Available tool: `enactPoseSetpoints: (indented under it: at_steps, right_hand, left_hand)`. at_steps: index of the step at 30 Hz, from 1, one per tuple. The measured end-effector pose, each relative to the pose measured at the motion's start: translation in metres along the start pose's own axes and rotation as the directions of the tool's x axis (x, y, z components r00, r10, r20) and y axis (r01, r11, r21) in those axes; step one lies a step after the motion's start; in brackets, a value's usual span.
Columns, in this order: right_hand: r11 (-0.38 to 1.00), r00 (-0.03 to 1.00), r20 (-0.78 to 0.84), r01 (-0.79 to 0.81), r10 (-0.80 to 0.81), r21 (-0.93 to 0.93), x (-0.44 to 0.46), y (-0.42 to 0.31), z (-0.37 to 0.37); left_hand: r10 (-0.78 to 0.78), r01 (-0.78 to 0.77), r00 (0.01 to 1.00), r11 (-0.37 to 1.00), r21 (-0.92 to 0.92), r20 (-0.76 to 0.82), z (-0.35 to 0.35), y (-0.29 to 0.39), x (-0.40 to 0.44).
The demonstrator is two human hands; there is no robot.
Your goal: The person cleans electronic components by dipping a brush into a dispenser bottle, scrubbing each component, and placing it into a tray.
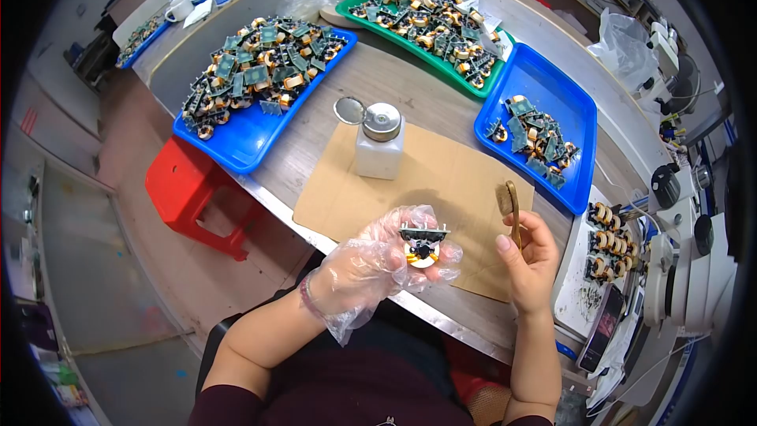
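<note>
My left hand (378, 256), in a clear plastic glove, is closed around a small circuit board assembly (423, 246) with a copper-wound ring coil on its lower side and pins along the top. In my bare right hand (530, 260) is a small brush (509, 203), held upright by its brown handle, its bristles facing left. Brush and circuit board are apart. Beyond my hands, a white square bottle (380, 150) with a metal top and its lid flipped up stands on a cardboard sheet (457, 166), which has a dark damp stain near my left hand.
Circuit board assemblies fill a blue tray (254, 154) at left and a green tray (481, 88) at the back; a blue tray (583, 110) at right holds a smaller pile. More coils (611, 244) and a phone (603, 327) lie far right. A red stool (185, 189) stands left.
</note>
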State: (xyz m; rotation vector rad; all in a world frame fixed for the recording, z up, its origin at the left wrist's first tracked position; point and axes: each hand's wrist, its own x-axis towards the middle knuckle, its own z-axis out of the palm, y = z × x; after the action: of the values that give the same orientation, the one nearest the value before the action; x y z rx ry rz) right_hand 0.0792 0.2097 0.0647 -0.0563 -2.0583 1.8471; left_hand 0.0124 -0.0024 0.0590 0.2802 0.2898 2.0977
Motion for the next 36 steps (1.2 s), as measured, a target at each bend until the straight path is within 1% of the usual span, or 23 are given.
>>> enactPoseSetpoints:
  at_steps: [4,7,9,10,12,13,14,15,16,17,18,20,22,24,25,26,27,28,30,31,33,34,36]
  right_hand:
    - [1.0,1.0,-0.016,-0.019,0.019,0.016,0.0,0.001,0.0]
    - [1.0,1.0,-0.014,-0.012,0.012,0.007,0.0,0.001,0.0]
    - [1.0,1.0,-0.021,-0.01,0.01,-0.001,0.0,0.002,0.0]
    - [1.0,1.0,-0.024,-0.014,0.014,0.003,0.0,0.003,-0.001]
    - [1.0,0.999,-0.04,-0.017,0.016,-0.024,0.0,0.002,-0.001]
    - [1.0,0.999,-0.048,-0.013,0.012,-0.012,0.0,0.0,0.0]
    - [1.0,0.999,-0.043,-0.021,0.02,-0.015,-0.001,0.0,-0.001]
    - [0.999,0.999,-0.037,-0.028,0.028,-0.019,-0.001,0.002,-0.005]
    - [0.993,0.998,-0.015,0.056,-0.058,-0.108,0.0,0.013,-0.01]
    - [0.993,0.998,-0.017,0.051,-0.053,-0.106,0.0,0.013,-0.01]
    - [0.986,0.998,-0.025,0.057,-0.061,-0.154,0.001,0.011,-0.01]
    - [0.977,0.997,-0.032,0.061,-0.069,-0.202,0.0,0.007,-0.008]
    - [0.963,0.989,-0.085,0.095,-0.12,-0.251,-0.003,0.001,-0.002]
    - [0.816,0.931,0.063,0.346,-0.359,-0.464,-0.008,-0.009,0.005]
    - [0.739,0.887,0.11,0.436,-0.448,-0.514,-0.011,-0.017,0.013]
    - [0.585,0.845,0.227,0.505,-0.484,-0.635,-0.012,-0.021,0.016]
    - [0.406,0.799,0.346,0.561,-0.491,-0.721,-0.013,-0.022,0.016]
    - [0.453,0.859,0.226,0.446,-0.46,-0.772,-0.008,-0.013,0.014]
    - [0.301,0.889,0.14,0.291,-0.436,-0.908,0.005,-0.01,-0.002]
    - [0.496,0.876,0.0,0.273,-0.482,-0.825,0.005,-0.005,-0.006]
    - [0.554,0.784,0.089,0.509,-0.615,-0.658,-0.002,-0.011,0.003]
    - [0.508,0.791,0.208,0.544,-0.575,-0.667,-0.008,-0.015,0.009]
    - [0.523,0.884,0.151,0.39,-0.442,-0.758,-0.001,-0.005,0.006]
  left_hand:
    - [0.02,-0.02,1.0,1.0,-0.014,0.009,0.007,-0.001,-0.002]
    - [0.049,-0.047,0.998,0.998,0.042,-0.039,0.012,-0.001,-0.004]
    - [0.206,-0.18,0.978,0.9,0.396,-0.022,0.009,-0.003,-0.006]
    - [0.276,-0.204,0.957,0.859,0.47,-0.089,0.008,-0.005,-0.009]
    - [0.602,-0.422,0.798,0.514,0.746,0.037,0.001,-0.017,0.0]
    - [0.666,-0.397,0.743,0.359,0.845,0.066,0.002,-0.016,-0.001]
    - [0.664,-0.39,0.745,0.361,0.847,0.061,0.002,-0.014,-0.002]
    - [0.685,-0.329,0.709,0.108,0.938,0.17,0.003,-0.012,-0.004]
    - [0.673,-0.247,0.682,-0.155,0.957,0.285,0.003,-0.009,-0.004]
    - [0.65,-0.232,0.672,-0.268,0.935,0.354,0.005,-0.006,-0.003]
    - [0.65,-0.23,0.674,-0.266,0.936,0.35,0.006,-0.005,-0.003]
    - [0.618,-0.184,0.697,-0.336,0.924,0.363,0.007,-0.003,-0.005]
    - [0.628,-0.203,0.684,-0.324,0.924,0.371,0.006,-0.004,-0.003]
    - [0.639,-0.222,0.67,-0.312,0.924,0.378,0.004,-0.006,-0.003]
    - [0.627,-0.226,0.703,-0.25,0.941,0.336,0.004,-0.006,-0.004]
    - [0.61,-0.227,0.736,-0.187,0.956,0.294,0.004,-0.007,-0.004]
    - [0.608,-0.223,0.739,-0.185,0.957,0.29,0.003,-0.007,-0.004]
    - [0.616,-0.156,0.741,-0.23,0.961,0.268,0.002,-0.008,-0.003]
    - [0.61,-0.048,0.76,-0.292,0.955,0.224,0.004,-0.008,-0.005]
    - [0.602,-0.06,0.764,-0.291,0.955,0.231,0.003,-0.007,-0.002]
    - [0.623,-0.148,0.711,-0.318,0.936,0.324,-0.003,-0.01,0.001]
    - [0.606,-0.158,0.743,-0.253,0.955,0.283,-0.002,-0.008,-0.001]
    - [0.637,-0.151,0.728,-0.212,0.966,0.253,-0.003,-0.011,-0.002]
